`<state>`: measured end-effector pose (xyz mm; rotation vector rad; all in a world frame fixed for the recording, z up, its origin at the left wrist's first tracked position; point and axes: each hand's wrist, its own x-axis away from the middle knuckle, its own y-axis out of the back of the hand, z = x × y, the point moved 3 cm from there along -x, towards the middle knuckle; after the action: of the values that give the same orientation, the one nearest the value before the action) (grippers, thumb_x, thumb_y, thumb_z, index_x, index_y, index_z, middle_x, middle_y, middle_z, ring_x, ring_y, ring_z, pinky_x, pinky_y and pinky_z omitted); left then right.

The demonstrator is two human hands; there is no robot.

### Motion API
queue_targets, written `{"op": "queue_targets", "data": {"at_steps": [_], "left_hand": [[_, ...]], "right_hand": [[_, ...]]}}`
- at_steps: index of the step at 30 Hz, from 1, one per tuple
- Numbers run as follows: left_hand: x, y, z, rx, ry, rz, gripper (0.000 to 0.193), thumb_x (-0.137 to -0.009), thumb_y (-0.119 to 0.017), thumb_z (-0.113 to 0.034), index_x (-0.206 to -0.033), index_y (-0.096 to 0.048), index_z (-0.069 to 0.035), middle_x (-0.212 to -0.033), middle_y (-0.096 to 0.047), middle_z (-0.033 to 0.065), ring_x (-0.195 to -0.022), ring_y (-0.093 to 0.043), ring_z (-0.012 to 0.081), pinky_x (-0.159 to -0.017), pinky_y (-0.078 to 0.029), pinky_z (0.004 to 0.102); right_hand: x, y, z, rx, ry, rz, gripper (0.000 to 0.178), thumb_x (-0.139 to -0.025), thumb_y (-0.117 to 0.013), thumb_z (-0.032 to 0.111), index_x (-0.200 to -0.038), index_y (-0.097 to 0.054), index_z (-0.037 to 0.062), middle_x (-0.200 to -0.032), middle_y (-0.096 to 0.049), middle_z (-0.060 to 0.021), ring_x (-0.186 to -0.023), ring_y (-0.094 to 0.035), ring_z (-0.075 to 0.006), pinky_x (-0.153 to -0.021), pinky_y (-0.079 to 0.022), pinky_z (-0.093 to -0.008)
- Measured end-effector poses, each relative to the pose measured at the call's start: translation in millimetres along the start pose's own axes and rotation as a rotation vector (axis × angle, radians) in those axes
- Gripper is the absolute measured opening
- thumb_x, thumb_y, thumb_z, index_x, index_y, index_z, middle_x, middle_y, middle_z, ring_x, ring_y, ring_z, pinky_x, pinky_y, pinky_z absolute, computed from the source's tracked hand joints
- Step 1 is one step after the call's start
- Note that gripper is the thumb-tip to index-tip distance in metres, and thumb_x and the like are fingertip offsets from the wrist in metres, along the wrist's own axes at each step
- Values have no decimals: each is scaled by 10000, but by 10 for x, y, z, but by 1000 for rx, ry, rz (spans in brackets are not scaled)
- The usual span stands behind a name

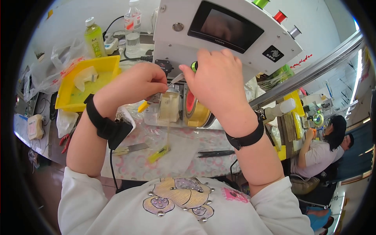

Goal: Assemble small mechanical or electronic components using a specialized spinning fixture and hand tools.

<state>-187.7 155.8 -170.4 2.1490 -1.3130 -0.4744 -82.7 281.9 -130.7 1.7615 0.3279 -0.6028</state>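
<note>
My left hand (147, 83) is closed, thumb and fingertips pinched together beside the bench machine's front; what they hold is too small to make out. Above a gold reel with a red core (190, 105), my right hand (215, 76) is curled with its knuckles up. A pale pointed tip (177, 79) sticks out beside its thumb toward the left fingertips, and a green ring (194, 66) shows just behind the thumb. The rest of what this hand grips is hidden. Below the hands sits a pale block (169, 105) on the machine's metal base.
The white machine (172, 47) with a dark screen (225, 25) stands behind. A yellow tray (62, 92) is at left, near two bottles. Tweezers (215, 153), a blade (135, 148) and a yellow piece (158, 154) lie in front. Two people sit at far right.
</note>
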Motion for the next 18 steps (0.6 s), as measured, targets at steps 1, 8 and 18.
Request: {"op": "queue_targets", "data": {"at_steps": [1, 8, 18], "left_hand": [[-40, -4, 0, 5, 2, 12, 95, -758, -614, -95, -768, -584, -6, -709, -542, 46, -664, -516, 143, -590, -416, 277], [1, 22, -131, -384, -424, -106, 77, -716, -596, -54, -728, -560, 13, -743, -509, 111, -726, -515, 292, -631, -422, 351], [98, 38, -139, -533, -456, -203, 84, -736, -569, -52, -760, -524, 15, -768, -498, 123, -746, -504, 314, -651, -424, 370]], "right_hand": [[-6, -4, -22, -3, 8, -16, 288, -733, -659, 316, -725, -583, 39, -664, -584, -81, -768, -552, -281, -704, -424, -423], [6, -12, -24, -115, 146, -127, 177, -696, -678, 228, -741, -622, 67, -725, -591, -54, -838, -538, -269, -733, -431, -417], [46, -13, -19, -135, -100, -101, 254, -716, -646, 253, -889, -588, 77, -819, -602, -71, -897, -523, -271, -744, -399, -444]]}}
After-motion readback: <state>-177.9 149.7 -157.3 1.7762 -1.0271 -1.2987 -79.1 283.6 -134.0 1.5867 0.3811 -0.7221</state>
